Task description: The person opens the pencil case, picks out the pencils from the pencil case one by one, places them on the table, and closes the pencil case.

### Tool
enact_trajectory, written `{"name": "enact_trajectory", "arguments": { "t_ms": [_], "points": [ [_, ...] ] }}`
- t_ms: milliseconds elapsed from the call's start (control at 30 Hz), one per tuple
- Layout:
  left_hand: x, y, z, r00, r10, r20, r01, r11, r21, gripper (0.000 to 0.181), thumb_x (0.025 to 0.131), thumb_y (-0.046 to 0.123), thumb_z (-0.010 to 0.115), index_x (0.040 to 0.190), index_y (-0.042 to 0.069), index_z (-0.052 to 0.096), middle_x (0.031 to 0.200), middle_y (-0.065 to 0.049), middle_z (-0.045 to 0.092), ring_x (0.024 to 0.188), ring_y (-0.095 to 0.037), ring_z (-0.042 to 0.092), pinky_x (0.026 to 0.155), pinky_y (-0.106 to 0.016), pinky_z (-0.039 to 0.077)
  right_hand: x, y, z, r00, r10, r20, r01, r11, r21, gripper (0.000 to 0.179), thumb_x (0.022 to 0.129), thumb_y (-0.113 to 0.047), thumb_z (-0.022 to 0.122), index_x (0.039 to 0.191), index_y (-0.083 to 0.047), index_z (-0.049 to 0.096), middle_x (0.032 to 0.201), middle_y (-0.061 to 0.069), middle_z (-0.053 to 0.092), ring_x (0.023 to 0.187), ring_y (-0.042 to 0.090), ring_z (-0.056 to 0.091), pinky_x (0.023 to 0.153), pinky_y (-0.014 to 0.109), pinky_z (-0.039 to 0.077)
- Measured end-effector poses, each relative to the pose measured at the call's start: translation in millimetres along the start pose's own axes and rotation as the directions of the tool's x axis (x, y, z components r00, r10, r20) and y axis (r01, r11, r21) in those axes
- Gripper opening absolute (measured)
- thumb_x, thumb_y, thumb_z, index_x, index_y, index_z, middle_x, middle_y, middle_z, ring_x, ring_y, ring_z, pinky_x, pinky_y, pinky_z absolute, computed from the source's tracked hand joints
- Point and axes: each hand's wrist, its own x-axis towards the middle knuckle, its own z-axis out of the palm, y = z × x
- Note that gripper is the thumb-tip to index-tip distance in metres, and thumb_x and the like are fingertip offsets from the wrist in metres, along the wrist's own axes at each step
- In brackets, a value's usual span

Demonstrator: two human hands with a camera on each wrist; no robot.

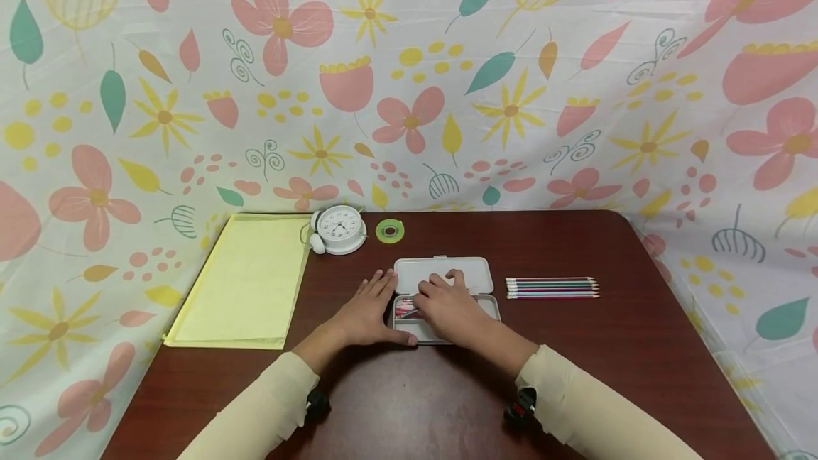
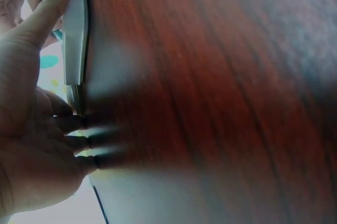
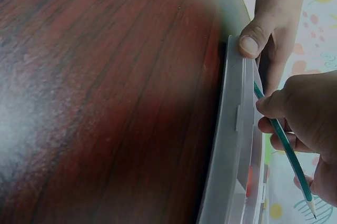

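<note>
A pale grey pencil case lies with its lid raised back on the table. My left hand spans its left side with fingers extended; the thumb rests on the front rim and the fingertips meet the tabletop, as the left wrist view shows. Between the thumb and fingers of my right hand is a green pencil, slanted over the case, its sharpened point outward. Red-and-white items show in the case's back compartment, partly covered by the right hand.
Several pencils lie in a row to the right. Behind the case are a white alarm clock and a green tape roll. A yellow mesh pouch lies at the left edge of the dark wooden table. Flowered cloth hangs behind.
</note>
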Motion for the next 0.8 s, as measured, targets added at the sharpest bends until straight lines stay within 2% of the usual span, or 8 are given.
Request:
{"name": "enact_trajectory", "arguments": {
  "t_ms": [133,267,500,800],
  "points": [
    [1.2,-1.3,0.9,1.0,-0.003,0.004,0.003,1.0,0.007,0.137,0.085,0.08,0.08,0.178,0.005,0.013,0.187,-0.014,0.014,0.175,-0.037,0.006,0.142,-0.057,0.015,-2.3,1.5,-1.7,1.0,-0.01,-0.003,0.01,1.0,-0.006,0.006,0.102,-0.026,0.08,0.103,-0.021,0.078,0.103,-0.002,0.071,0.102,0.022,0.064,0.1,0.063,0.052],
    [1.3,-1.8,1.1,1.0,-0.003,0.004,0.003,1.0,0.005,0.137,0.085,0.08,0.08,0.178,0.004,0.013,0.187,-0.014,0.014,0.175,-0.037,0.006,0.142,-0.058,0.015,-6.5,6.1,-4.8,0.999,-0.012,-0.048,0.012,1.0,-0.009,0.004,0.103,-0.025,0.079,0.105,-0.021,0.079,0.104,-0.002,0.07,0.104,0.022,0.063,0.1,0.064,0.053],
    [-0.3,0.7,-3.0,1.0,-0.001,-0.007,0.001,1.0,-0.006,0.137,0.084,0.079,0.081,0.177,0.002,0.015,0.186,-0.016,0.016,0.175,-0.039,0.008,0.141,-0.058,0.016,-16.6,23.5,-8.9,0.99,0.027,-0.136,-0.018,0.998,0.066,0.005,0.101,-0.022,0.082,0.104,-0.024,0.079,0.102,-0.005,0.068,0.102,0.021,0.061,0.102,0.064,0.052],
    [1.0,-0.4,0.3,1.0,-0.011,0.007,0.012,1.0,-0.017,0.139,0.084,0.078,0.082,0.178,0.004,0.012,0.187,-0.014,0.015,0.175,-0.036,0.006,0.142,-0.056,0.014,-41.1,50.1,-13.9,0.982,0.08,-0.172,-0.057,0.989,0.136,0.012,0.099,-0.022,0.085,0.11,-0.021,0.08,0.107,-0.002,0.069,0.106,0.024,0.06,0.104,0.068,0.05]
  ]
}}
